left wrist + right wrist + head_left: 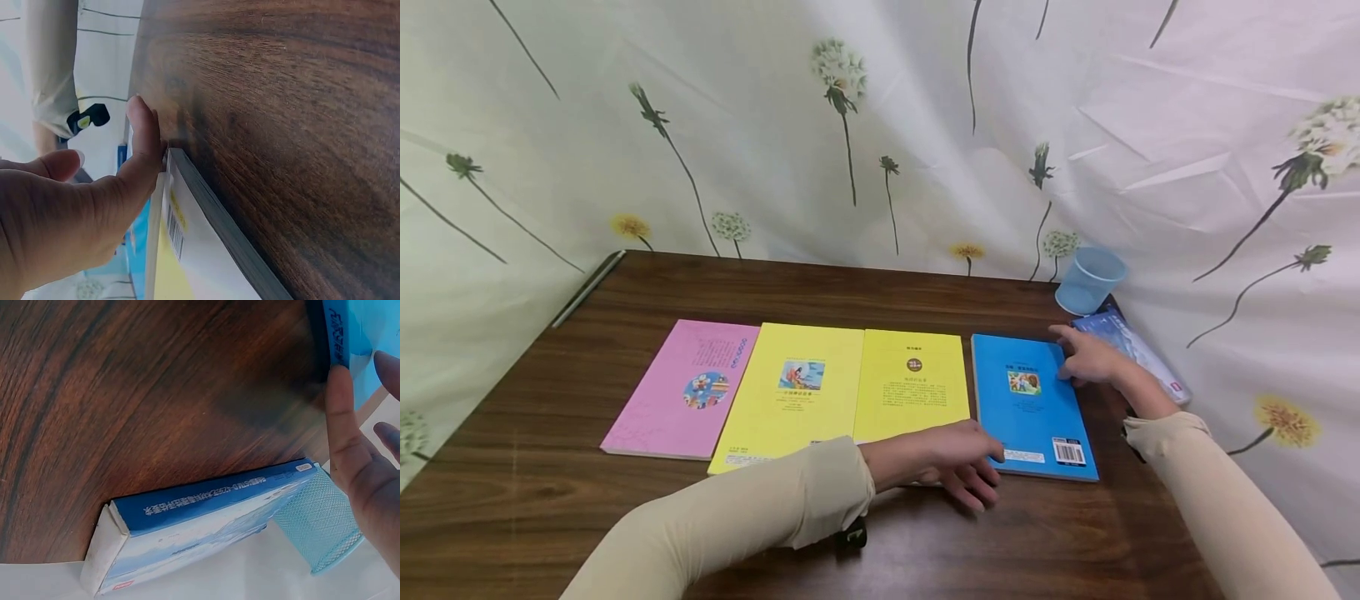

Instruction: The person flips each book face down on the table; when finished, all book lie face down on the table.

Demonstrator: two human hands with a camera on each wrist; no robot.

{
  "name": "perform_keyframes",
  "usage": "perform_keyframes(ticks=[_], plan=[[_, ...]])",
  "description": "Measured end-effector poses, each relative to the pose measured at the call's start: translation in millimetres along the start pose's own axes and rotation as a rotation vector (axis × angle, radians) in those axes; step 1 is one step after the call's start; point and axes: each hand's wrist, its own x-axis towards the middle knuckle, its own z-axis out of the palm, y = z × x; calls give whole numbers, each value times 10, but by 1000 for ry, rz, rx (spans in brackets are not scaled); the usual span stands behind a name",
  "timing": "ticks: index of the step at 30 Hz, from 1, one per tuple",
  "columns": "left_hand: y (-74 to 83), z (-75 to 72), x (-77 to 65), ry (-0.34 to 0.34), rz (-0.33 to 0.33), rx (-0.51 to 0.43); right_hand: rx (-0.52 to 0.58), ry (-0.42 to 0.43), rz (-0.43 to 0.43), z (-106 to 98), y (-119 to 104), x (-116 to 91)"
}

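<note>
A blue book (1037, 429) lies flat on the brown table, its barcode toward the near edge. My right hand (1086, 357) is at the book's upper right, and in the right wrist view a fingertip (339, 384) touches the blue spine. Over the near edge of the second yellow book (917, 392) reaches my left hand (958, 462), fingers loosely extended, with the index at the blue book's lower left corner. The left wrist view has that hand (81, 212) beside the book edges. Neither hand grips anything.
Another yellow book (797, 350) and a pink book (677, 383) continue the row leftward. A blue-and-white box (206, 512) lies at the table's right edge, by a light-blue mesh cup (1086, 283). Dandelion-printed cloth (925, 125) hangs behind the table (512, 517).
</note>
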Motion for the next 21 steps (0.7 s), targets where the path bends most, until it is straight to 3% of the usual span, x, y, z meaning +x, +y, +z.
perform_keyframes(ticks=[7,21], plan=[[35,-11,-60,-29,-38,-11,4,-7,-16,28,-35,26],[7,-28,-109,-40,-34,12,16,-15,-29,76,-79,45]])
